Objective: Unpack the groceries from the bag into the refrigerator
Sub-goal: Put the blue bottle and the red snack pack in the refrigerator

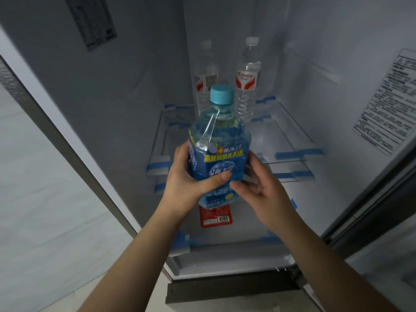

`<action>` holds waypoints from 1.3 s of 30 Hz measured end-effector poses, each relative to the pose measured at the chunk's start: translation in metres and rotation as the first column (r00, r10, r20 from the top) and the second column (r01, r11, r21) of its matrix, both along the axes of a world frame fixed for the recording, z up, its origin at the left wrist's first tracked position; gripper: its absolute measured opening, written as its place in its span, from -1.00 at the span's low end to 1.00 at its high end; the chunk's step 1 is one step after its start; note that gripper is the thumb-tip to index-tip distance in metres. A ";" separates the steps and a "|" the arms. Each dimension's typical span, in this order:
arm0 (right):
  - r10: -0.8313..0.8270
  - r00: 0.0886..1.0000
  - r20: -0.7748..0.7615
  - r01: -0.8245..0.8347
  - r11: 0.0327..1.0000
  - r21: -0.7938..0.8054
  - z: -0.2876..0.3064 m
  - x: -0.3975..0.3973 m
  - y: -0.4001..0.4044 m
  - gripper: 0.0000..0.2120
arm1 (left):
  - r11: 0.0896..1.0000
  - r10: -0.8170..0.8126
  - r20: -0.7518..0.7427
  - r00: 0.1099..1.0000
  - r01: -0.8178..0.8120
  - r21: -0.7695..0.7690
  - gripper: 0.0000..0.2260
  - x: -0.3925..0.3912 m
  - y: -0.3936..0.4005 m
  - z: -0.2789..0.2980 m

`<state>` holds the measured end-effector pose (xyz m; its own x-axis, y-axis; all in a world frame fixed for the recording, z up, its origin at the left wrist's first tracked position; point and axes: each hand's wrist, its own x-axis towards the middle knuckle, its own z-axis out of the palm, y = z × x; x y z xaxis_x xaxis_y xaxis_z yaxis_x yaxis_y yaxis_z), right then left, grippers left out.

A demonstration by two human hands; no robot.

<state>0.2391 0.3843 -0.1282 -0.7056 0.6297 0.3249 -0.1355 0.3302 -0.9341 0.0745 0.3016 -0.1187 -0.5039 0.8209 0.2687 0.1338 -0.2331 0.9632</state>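
Forearms: two bare arms reached up from the near edge toward the open refrigerator (236, 264).
Left hand: the left hand (186, 183) was wrapped round the left side of a blue drink bottle (219, 152), its thumb pressed across the label.
Right hand: the right hand (261, 185) cupped the bottle's right side, fingers curled behind it and thumb on the front, close to the other thumb.
Bottle: upright, with a light blue cap (221, 93) on top, it was held above the glass shelf (290, 140), between the near and far parts of the compartment.
Far shelf: two clear water bottles stood at the back, one on the left (206, 70) and one on the right (247, 73), apart from each other.
Below: a red packet (216, 218) lay flat just under the held bottle.
Right wall: a printed sticker (387, 102) was fixed there.
Shelf edges: strips of blue tape (299, 153) clung to the rims.
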 end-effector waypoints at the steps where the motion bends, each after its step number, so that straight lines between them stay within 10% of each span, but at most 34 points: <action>1: -0.007 1.000 -0.010 0.007 1.000 0.002 0.003 -0.002 0.002 -0.37 | 1.000 0.006 -0.023 1.000 -0.006 0.001 -0.28 -0.002 0.004 0.004; 12: -0.069 0.995 -0.076 0.073 0.996 0.042 0.023 -0.019 0.041 -0.44 | 0.996 0.072 -0.267 0.961 -0.082 -0.026 -0.47 -0.013 0.042 0.043; 25: -0.130 0.991 -0.023 0.131 0.989 0.073 0.013 -0.046 0.091 -0.43 | 0.990 0.108 -0.133 0.985 -0.118 -0.072 -0.14 -0.033 0.090 0.029; 39: -0.294 0.955 0.039 0.282 0.940 0.190 0.003 -0.075 0.113 -0.40 | 0.984 0.104 -0.225 0.969 -0.133 -0.118 -0.32 -0.053 0.119 0.023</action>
